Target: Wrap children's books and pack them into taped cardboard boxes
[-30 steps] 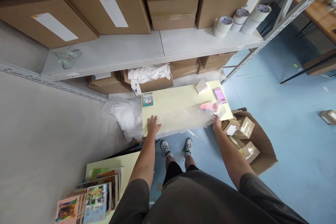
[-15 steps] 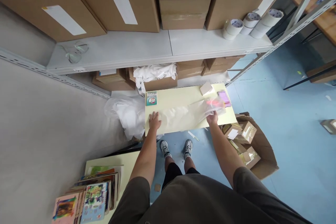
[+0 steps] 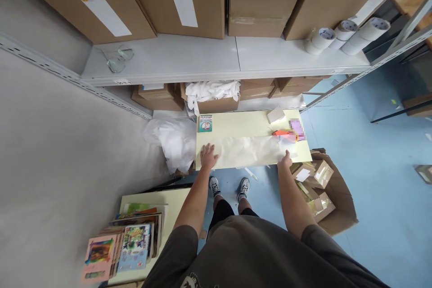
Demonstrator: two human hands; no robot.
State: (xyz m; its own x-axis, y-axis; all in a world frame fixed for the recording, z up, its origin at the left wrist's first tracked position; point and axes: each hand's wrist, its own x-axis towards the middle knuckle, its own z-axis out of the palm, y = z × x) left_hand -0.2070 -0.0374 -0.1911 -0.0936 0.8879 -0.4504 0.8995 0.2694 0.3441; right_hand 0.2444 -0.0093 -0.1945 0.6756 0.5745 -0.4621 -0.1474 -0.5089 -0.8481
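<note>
A thin translucent sheet (image 3: 249, 150) lies flat along the near edge of a pale yellow table (image 3: 243, 123). My left hand (image 3: 209, 157) rests on the sheet's left end with fingers spread. My right hand (image 3: 286, 160) presses on its right end at the table's front edge, fingers only partly visible. An orange tool (image 3: 281, 133) lies just beyond the sheet's right end, beside a blurred purple patch (image 3: 297, 128). A small white block (image 3: 276, 115) and a small green card (image 3: 205, 123) sit farther back on the table.
A grey shelf (image 3: 222, 60) holds large cardboard boxes (image 3: 175, 0), tape rolls (image 3: 344, 36) and glasses (image 3: 116, 58). An open carton of small boxes (image 3: 324, 189) stands on the blue floor at right. White wrapping (image 3: 175, 141) lies left; stacked books (image 3: 124, 247) lower left.
The sheet was lifted and rumpled at its right end; now it lies flat on the table. My right hand moved back to the front edge. The camera view shifted right.
</note>
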